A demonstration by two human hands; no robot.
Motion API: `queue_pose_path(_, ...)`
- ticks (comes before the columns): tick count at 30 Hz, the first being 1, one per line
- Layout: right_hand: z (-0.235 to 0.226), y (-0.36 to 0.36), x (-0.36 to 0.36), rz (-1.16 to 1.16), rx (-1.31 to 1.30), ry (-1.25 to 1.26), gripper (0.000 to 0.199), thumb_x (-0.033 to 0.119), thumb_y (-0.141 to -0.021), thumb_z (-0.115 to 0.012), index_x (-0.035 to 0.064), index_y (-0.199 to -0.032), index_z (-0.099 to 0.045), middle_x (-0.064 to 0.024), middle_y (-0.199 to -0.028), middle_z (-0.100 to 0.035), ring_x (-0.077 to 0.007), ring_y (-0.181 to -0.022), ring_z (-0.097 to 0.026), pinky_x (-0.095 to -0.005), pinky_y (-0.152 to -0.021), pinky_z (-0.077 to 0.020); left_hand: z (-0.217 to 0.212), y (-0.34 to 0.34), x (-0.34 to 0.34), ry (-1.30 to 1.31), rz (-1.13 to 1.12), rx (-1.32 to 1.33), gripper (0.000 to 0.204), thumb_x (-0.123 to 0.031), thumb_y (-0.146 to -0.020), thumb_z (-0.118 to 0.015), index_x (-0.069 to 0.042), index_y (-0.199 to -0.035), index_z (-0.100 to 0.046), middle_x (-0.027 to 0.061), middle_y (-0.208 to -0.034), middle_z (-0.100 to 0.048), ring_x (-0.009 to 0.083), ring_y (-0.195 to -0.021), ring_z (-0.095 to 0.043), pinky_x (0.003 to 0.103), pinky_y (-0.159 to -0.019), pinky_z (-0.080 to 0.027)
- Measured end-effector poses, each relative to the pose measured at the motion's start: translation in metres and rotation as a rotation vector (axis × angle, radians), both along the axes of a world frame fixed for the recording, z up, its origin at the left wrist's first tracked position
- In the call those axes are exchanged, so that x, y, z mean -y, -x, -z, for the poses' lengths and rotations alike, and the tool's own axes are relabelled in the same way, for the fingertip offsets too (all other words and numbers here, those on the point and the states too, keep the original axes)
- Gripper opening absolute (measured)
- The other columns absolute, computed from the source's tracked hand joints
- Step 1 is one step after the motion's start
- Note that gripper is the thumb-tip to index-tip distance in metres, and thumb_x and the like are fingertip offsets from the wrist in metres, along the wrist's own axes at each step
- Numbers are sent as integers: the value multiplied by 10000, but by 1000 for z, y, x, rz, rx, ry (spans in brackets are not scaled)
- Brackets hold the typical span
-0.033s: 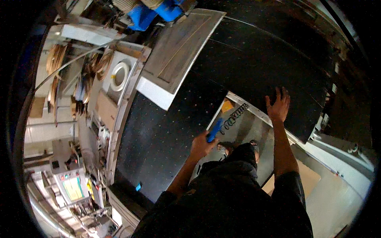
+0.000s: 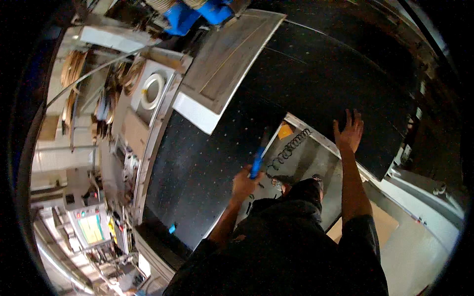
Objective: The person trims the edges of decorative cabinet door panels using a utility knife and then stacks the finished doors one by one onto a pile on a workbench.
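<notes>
My left hand (image 2: pixel 244 184) is closed round a blue air blow gun (image 2: pixel 257 162) with a dark, blurred nozzle. It is held over the inner edge of a black, dotted table (image 2: pixel 212 163). A black coiled hose (image 2: pixel 290 148) hangs beside it, its near end close to the hand; where it joins is hard to see. My right hand (image 2: pixel 349 132) has its fingers spread, palm down, at the black table on the right, and holds nothing. Whether its palm touches the surface cannot be made out.
A grey-brown framed panel (image 2: pixel 232 59) with a white end (image 2: pixel 196 112) lies across the far left table. Blue machine parts (image 2: pixel 181 18) stand behind it. An orange piece (image 2: pixel 285 130) sits at the table's inner corner. A white tape roll (image 2: pixel 152 92) and a control panel (image 2: pixel 92 230) are left.
My left hand has shifted slightly left, and the blow gun has swung to a steeper angle in view. My right hand keeps its spread pose, with hardly any shift.
</notes>
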State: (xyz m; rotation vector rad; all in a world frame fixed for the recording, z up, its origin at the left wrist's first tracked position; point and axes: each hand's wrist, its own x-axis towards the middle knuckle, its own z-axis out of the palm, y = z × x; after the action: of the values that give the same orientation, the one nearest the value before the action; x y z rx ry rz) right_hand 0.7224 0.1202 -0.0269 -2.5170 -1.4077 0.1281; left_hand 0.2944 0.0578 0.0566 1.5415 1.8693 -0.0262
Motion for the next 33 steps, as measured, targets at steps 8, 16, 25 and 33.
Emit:
queue_pose_path(8, -3, 1, 2, -75, 86, -33, 673, 561, -1054, -546, 176, -1598, -453, -133, -1704, -332, -340, -1592, -284, -508, -1320, -211, -41, 142, 88, -492, -1040, 149, 276, -267, -932, -780, -68, -1095, -681, 48, -705, -630, 169, -530, -590, 386, -457, -461)
queue_pose_path(16, 24, -6, 7, -141, 182, -126, 676, 545, -1051, -564, 131, -1578, -480, -160, -1651, -427, -379, -1558, -338, -546, -1292, -242, -42, -69, 140, -195, 77, 56, 472, -370, -880, -832, -35, -1199, -742, 220, -1071, -769, 366, -965, -765, 459, -833, -598)
queue_pose_path(25, 29, -87, 19, -524, -146, -284, 560, 533, -994, -633, 171, -1421, -626, -156, -1547, -530, -398, -1429, -476, -530, -1207, -407, -50, -22, 231, 108, -325, -11, 411, -345, -919, -815, -33, -1178, -748, 150, -923, -786, 273, -782, -757, 435, -720, -584)
queue_pose_path(33, 19, -101, 44, -490, -132, -231, 439, 440, -1010, -661, 165, -1352, -684, -76, -1550, -542, -319, -1476, -458, -471, -1254, -367, -103, -142, 202, 252, 171, 307, 559, -462, -864, -860, -81, -1252, -729, 132, -999, -771, 258, -845, -737, 402, -782, -564)
